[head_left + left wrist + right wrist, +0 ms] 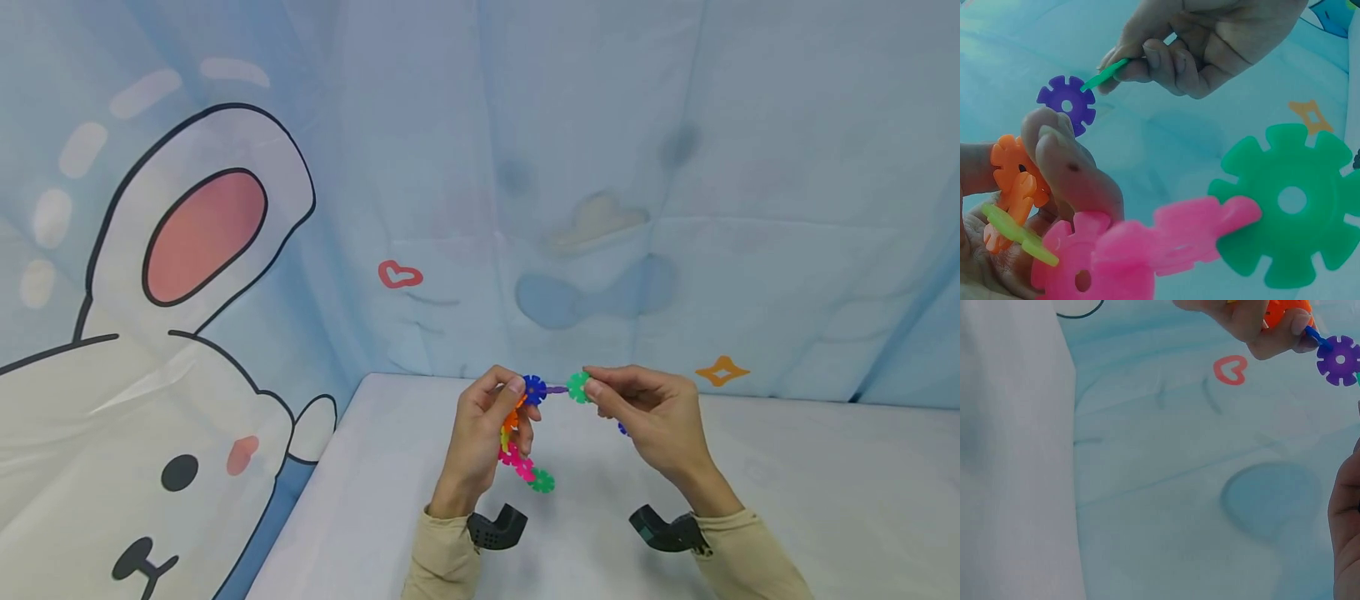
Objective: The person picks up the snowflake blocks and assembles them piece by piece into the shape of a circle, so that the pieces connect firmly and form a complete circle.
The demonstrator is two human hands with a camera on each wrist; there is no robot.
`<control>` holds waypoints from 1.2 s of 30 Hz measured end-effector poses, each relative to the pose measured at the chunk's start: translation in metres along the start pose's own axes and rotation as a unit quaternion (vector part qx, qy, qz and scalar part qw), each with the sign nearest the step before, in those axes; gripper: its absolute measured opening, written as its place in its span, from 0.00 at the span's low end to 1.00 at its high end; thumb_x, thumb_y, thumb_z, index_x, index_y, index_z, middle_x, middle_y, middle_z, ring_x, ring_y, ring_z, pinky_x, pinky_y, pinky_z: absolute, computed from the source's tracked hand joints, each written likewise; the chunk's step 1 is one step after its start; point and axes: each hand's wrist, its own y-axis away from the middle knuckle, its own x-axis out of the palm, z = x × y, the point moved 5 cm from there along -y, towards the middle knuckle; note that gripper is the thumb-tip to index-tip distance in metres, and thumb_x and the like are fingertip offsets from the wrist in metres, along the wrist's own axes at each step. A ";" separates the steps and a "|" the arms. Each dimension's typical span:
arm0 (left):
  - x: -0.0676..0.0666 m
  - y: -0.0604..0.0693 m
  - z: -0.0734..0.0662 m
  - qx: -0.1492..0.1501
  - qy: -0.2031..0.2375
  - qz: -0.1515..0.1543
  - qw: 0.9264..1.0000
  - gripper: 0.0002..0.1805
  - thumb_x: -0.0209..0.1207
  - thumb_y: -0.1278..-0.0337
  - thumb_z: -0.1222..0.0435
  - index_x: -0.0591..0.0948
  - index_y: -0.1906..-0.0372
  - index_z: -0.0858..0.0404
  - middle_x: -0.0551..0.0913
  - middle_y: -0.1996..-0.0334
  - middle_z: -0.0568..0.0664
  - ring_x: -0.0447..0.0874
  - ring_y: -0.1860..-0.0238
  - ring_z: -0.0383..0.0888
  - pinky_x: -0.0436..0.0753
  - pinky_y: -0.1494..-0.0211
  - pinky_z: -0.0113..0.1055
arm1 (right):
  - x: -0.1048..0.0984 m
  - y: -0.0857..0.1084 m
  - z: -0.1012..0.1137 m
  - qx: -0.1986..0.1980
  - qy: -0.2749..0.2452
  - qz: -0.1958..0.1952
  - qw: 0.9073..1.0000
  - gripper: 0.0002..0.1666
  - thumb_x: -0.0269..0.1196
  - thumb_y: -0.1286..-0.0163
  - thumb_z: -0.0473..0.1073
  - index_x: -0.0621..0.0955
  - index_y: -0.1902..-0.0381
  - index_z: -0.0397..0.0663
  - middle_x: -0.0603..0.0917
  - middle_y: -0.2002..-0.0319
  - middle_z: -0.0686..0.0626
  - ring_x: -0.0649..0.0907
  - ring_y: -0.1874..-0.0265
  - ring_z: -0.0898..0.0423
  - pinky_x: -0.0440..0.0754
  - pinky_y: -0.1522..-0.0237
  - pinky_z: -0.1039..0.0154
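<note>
Notched plastic discs form a colourful chain held up between both hands. My left hand point(480, 425) pinches the chain by the blue disc point(535, 390), thumb against fingers. From that hand hang orange discs point(1017, 164), a yellow-green disc point(1022, 234), pink discs point(1088, 269) and, at the lower end, a green disc point(1292, 200). My right hand point(656, 412) pinches another green disc point(579, 387) between thumb and fingers. Between the two hands a purple disc point(1339, 360), edge-on in the head view, touches both the blue and the green disc.
A bit of another blue piece point(623, 428) shows beneath the right hand, mostly hidden. Below lies a white tabletop point(577, 533). Behind it hangs a light-blue curtain point(420, 167) with a printed rabbit point(217, 400). Dark wrist devices point(498, 528) sit at both sleeves.
</note>
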 end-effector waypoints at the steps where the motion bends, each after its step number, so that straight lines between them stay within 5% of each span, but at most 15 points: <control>1: 0.000 0.000 0.000 0.001 0.000 0.002 1.000 0.18 0.53 0.17 0.62 0.70 0.55 0.78 0.85 0.74 0.42 0.78 0.86 0.35 0.82 0.78 0.27 | 0.000 0.000 0.000 0.000 0.001 -0.001 1.000 0.13 0.71 0.34 0.25 0.90 0.52 0.37 0.89 0.71 0.59 0.86 0.75 0.60 0.87 0.70 0.69; 10: 0.007 0.001 -0.002 0.008 0.003 -0.015 1.000 0.14 0.52 0.17 0.64 0.72 0.57 0.73 0.85 0.75 0.41 0.77 0.87 0.36 0.80 0.79 0.27 | 0.001 0.001 0.003 -0.005 -0.020 -0.004 1.000 0.13 0.71 0.35 0.23 0.90 0.54 0.35 0.91 0.68 0.58 0.86 0.76 0.60 0.88 0.68 0.69; 15: 0.015 0.001 -0.004 0.029 0.000 -0.016 0.999 0.18 0.51 0.16 0.63 0.69 0.54 0.80 0.84 0.74 0.42 0.76 0.87 0.35 0.79 0.80 0.25 | 0.000 0.001 0.007 -0.020 -0.034 -0.012 0.999 0.12 0.70 0.38 0.19 0.90 0.57 0.31 0.93 0.61 0.61 0.86 0.76 0.61 0.89 0.67 0.71; 24: 0.017 0.003 -0.002 0.033 -0.010 -0.015 0.999 0.18 0.51 0.16 0.63 0.69 0.55 0.79 0.83 0.71 0.47 0.75 0.88 0.35 0.78 0.81 0.25 | -0.001 0.004 0.008 -0.015 -0.075 -0.012 0.997 0.16 0.70 0.39 0.18 0.91 0.60 0.39 0.94 0.57 0.55 0.87 0.76 0.61 0.90 0.66 0.70; 31: 0.021 0.005 0.000 0.037 -0.008 -0.017 0.999 0.17 0.51 0.16 0.64 0.70 0.55 0.78 0.82 0.72 0.47 0.75 0.89 0.35 0.79 0.82 0.25 | 0.006 0.006 0.012 -0.035 -0.112 0.008 0.993 0.16 0.69 0.40 0.16 0.91 0.59 0.36 0.94 0.60 0.54 0.87 0.76 0.61 0.88 0.70 0.71; 36: 0.029 0.001 0.005 0.030 0.016 0.004 0.999 0.15 0.50 0.15 0.63 0.71 0.55 0.75 0.81 0.73 0.44 0.75 0.89 0.36 0.80 0.81 0.26 | 0.020 0.005 0.022 -0.075 -0.072 0.030 0.994 0.14 0.71 0.40 0.18 0.91 0.58 0.33 0.91 0.68 0.54 0.81 0.76 0.61 0.82 0.74 0.71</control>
